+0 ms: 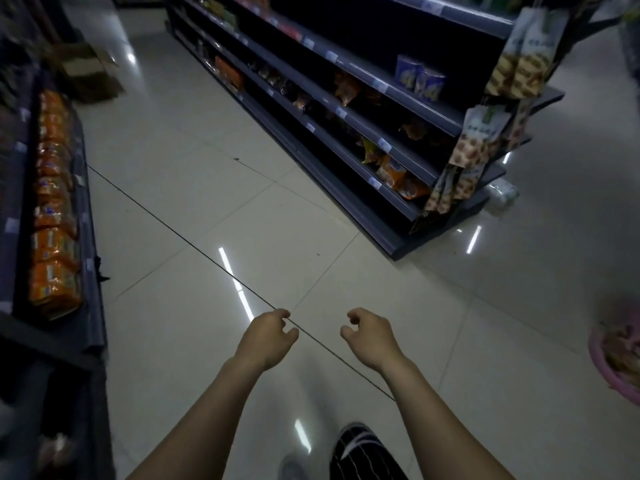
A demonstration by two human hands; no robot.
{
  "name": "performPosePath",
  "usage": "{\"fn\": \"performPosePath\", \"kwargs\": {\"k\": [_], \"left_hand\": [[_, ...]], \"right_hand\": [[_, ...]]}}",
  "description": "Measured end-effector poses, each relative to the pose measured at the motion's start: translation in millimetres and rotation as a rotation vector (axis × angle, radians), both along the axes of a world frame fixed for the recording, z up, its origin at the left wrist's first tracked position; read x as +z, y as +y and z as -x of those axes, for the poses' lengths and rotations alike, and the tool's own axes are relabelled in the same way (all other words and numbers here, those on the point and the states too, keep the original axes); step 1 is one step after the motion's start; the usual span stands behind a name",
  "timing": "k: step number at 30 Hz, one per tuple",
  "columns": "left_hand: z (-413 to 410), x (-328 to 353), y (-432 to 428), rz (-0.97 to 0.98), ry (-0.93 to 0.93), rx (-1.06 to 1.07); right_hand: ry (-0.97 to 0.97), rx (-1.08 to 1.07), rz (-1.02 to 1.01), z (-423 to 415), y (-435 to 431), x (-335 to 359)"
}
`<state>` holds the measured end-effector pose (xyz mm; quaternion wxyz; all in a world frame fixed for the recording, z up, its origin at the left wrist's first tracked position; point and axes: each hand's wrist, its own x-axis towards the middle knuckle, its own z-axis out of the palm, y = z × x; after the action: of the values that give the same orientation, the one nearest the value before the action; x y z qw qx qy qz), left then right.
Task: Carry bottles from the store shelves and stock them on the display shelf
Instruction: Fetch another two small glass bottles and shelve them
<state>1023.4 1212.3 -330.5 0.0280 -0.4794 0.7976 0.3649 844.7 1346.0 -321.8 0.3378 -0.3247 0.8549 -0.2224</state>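
two hands are held out empty over the floor [381, 271], left hand [268, 336] and right hand [372, 337] loosely curled, grip apart. no bottles are seen. tripping risk is judged from the cardboard box [91, 72] at 11 o'clock. packet labels cannot be read.

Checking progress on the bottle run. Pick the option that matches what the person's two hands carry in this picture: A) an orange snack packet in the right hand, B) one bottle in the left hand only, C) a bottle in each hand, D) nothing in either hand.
D: the bare left hand and bare right hand hang over the pale tiled floor with fingers loosely curled and nothing between them.
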Motion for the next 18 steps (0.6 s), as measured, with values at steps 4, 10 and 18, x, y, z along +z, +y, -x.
{"fn": "performPosePath", "kwargs": {"k": [4,10,18], "left_hand": [[43,-1,-90,-0.004,0.008,0.018],[127,-4,-251,0.018,-0.018,0.021],[206,35,-460,0.086,-0.018,0.101]], "right_hand": [[-0.017,0.014,0.001,45,-91,-5],[-0.048,0.065,0.022,127,-260,-20],[-0.061,0.139,0.06,222,-485,11]]}}
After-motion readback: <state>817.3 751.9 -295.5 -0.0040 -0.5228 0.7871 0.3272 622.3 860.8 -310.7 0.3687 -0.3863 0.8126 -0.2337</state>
